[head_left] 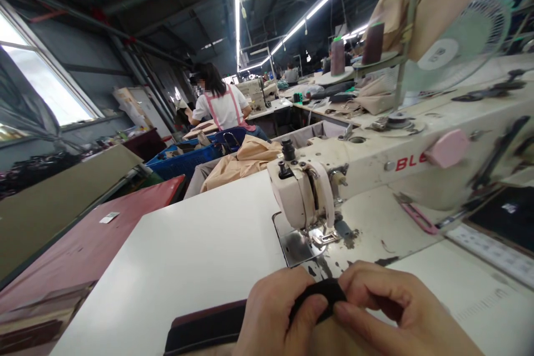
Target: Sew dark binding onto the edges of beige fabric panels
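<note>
Both hands meet at the bottom of the head view, just in front of the sewing machine (306, 200). A black fabric strip (212, 327) with a dark maroon edge runs from the left into my hands, above tan cloth. My left hand (275, 311) pinches the strip between thumb and fingers. At the strip's end, my right hand (384, 306) pinches it with thumb and forefinger. The presser foot (325, 236) is a little beyond my fingers, apart from the strip. Part of the cloth is hidden under my hands.
Pink-handled thread snips (417, 214) lie on the machine bed at right. Tan fabric (242, 161) is heaped behind the white tabletop (200, 245). A red-covered table (112, 222) stands left. Farther back sits a person (221, 100) beside a blue crate (183, 164). Thread cones (337, 57) and a fan stand right.
</note>
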Demonstrator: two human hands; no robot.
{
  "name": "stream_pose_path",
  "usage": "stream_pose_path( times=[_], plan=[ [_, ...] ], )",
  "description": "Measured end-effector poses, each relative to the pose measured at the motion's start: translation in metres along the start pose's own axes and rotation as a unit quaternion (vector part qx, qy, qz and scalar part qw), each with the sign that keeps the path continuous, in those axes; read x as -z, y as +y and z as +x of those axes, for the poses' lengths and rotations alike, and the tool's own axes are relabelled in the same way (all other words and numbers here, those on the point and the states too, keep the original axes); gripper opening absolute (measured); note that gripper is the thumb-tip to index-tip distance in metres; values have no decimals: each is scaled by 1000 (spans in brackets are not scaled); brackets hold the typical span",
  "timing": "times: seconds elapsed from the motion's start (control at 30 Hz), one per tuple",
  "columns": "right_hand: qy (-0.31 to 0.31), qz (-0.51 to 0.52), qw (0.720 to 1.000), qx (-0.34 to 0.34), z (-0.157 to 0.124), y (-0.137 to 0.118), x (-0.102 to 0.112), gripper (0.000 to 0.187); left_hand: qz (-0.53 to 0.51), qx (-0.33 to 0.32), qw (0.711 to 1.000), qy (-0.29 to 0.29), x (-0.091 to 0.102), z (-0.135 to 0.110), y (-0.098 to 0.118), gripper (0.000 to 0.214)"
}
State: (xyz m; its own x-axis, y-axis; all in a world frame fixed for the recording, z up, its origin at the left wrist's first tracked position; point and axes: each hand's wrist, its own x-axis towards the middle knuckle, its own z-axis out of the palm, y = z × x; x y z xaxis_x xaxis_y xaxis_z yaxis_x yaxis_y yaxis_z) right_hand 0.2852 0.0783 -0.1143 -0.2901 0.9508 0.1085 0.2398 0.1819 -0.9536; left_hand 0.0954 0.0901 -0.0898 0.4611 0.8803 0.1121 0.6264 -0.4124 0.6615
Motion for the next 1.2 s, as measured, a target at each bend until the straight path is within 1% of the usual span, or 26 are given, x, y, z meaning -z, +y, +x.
stream_pose_path(
  times=[0.1,0.17,0.2,0.27,0.3,0.37,0.43,0.5,0.63,0.77,0.87,0.97,1.03,1.07,1.1,1.13,1.17,1.2],
  plan=[
    [6,14,999,-37,-1,-1,-3,28,-20,-8,1000,7,0,-1,1,21],
    [28,76,994,-77,-1,-3,-6,23,-34,9,999,2,-1,-2,0,22],
    [26,120,988,-94,0,-3,-7,24,-41,20,999,-3,-2,-2,-1,22],
    [-2,187,975,-123,0,-4,-7,27,-57,34,998,-13,-4,-2,-2,23],
    [-23,200,970,-134,0,-3,-7,27,-65,37,997,-17,-5,-2,-3,24],
    [-54,195,968,-151,-2,-2,-6,31,-78,36,996,-22,-5,-2,-4,24],
    [-48,196,966,-159,-3,0,-4,32,-78,34,996,-30,-4,-1,-3,24],
    [-45,206,965,-154,-4,1,-4,29,-63,39,997,-28,-2,-1,-2,23],
    [-45,225,960,-158,-3,0,-6,28,-50,55,997,3,0,-3,0,19],
    [-37,248,951,-181,-1,-3,-8,31,-72,77,994,17,-1,-6,-2,17],
    [-30,216,959,-182,-1,-5,-10,33,-132,106,985,25,-3,-5,-4,18],
    [-39,162,974,-152,-4,-2,-9,33,-224,113,968,16,-2,-4,-5,19],
    [-44,116,987,-102,-8,7,-6,28,-277,115,954,5,0,-2,-6,20],
    [-27,78,995,-59,-10,13,-4,24,-296,116,948,2,1,-1,-7,21],
    [3,24,1000,-3,-11,21,-1,23,-311,117,943,0,1,0,-8,22],
    [42,-41,996,70,-13,28,2,27,-321,118,940,-2,1,2,-10,23],
    [78,-115,980,145,-13,35,6,34,-329,121,937,-5,0,4,-12,23],
    [92,-185,954,217,-13,41,10,43,-333,124,935,-6,-1,7,-14,24]
  ],
)
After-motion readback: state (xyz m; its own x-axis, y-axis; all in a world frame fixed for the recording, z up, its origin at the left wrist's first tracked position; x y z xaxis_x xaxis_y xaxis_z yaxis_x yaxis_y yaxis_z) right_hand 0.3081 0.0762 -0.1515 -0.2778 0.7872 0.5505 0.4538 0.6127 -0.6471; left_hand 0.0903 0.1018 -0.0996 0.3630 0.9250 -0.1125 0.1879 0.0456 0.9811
